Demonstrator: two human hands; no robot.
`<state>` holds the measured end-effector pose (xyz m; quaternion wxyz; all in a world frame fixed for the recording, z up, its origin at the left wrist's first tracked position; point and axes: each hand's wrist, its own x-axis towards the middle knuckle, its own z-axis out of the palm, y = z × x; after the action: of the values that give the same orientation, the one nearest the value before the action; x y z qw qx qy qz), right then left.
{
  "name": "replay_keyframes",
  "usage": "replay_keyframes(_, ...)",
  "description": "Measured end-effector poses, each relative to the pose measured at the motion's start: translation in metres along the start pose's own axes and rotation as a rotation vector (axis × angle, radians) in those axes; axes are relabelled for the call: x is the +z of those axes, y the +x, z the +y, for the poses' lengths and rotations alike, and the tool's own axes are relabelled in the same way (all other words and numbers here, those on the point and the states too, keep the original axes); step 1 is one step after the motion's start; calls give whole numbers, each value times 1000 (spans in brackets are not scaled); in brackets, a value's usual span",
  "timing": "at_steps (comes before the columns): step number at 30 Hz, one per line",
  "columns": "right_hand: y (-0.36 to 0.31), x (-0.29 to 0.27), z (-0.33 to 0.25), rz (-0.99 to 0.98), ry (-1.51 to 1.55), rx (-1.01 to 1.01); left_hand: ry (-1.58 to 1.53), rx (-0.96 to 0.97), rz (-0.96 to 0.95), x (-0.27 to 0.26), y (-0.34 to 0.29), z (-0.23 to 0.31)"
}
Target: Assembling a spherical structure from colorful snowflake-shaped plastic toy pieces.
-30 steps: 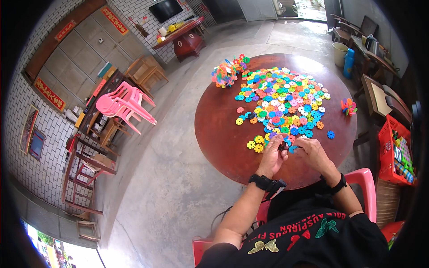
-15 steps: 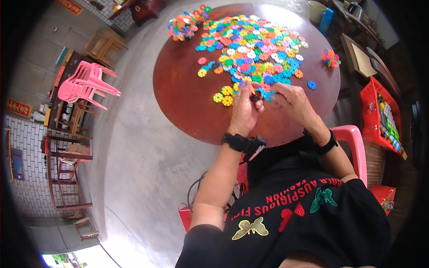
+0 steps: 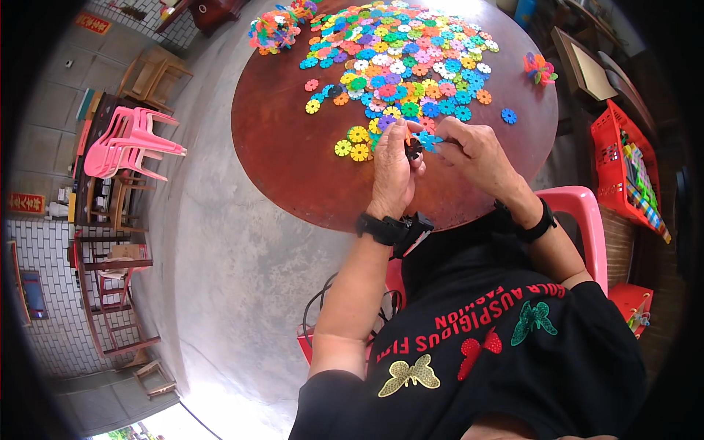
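Note:
Above the near part of the round brown table (image 3: 293,161), my left hand (image 3: 394,172) is closed on a small cluster of notched plastic discs; a black disc (image 3: 413,150) and a bit of orange show at its fingertips. My right hand (image 3: 480,158) pinches a blue notched disc (image 3: 427,141), which meets the cluster at its edge. Whether the two are slotted together I cannot tell. Beyond my hands spreads a wide layer of loose notched discs (image 3: 411,108) in many colours. Several yellow discs (image 3: 358,134) lie just left of my left hand.
A finished-looking ball of discs (image 3: 273,32) sits at the table's far left edge. A smaller red-orange cluster (image 3: 540,69) and one blue disc (image 3: 509,116) lie on the right. Beside the table are a red crate (image 3: 612,172) and pink stacked chairs (image 3: 132,143).
The view has shifted, so the table sits a little higher and further left. My right hand has brought the blue disc against the cluster in my left hand.

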<state>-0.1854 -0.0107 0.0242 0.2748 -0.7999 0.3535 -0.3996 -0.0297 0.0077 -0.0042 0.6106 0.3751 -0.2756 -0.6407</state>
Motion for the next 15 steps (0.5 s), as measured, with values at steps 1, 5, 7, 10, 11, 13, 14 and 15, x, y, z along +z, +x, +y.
replay_keyframes(1, 0, 0, 1, -18, -54, -20, 1, -3, 2, -1, 0, 1)
replay_keyframes(5, -1, 2, -1, -69, -149, -66, 38, -24, 12, -4, 1, 1)
replay_keyframes(7, -2, 5, 2, -62, -155, -86, 21, -23, 32, -3, 2, 0)
replay_keyframes(10, -2, 6, 2, -63, -144, -116, 38, -41, 42, -5, 1, -1)
replay_keyframes(11, -2, 5, 2, -72, -128, -124, 45, -38, 43, -5, 1, 0)
replay_keyframes(13, -3, 3, -1, -69, -109, -122, 52, -34, 44, -6, 1, 1)
replay_keyframes(14, -3, 2, -2, -66, -90, -121, 83, -19, 32, -7, 1, 2)
replay_keyframes(15, -2, 1, -2, -67, -89, -121, 114, -5, 20, -8, 1, 3)
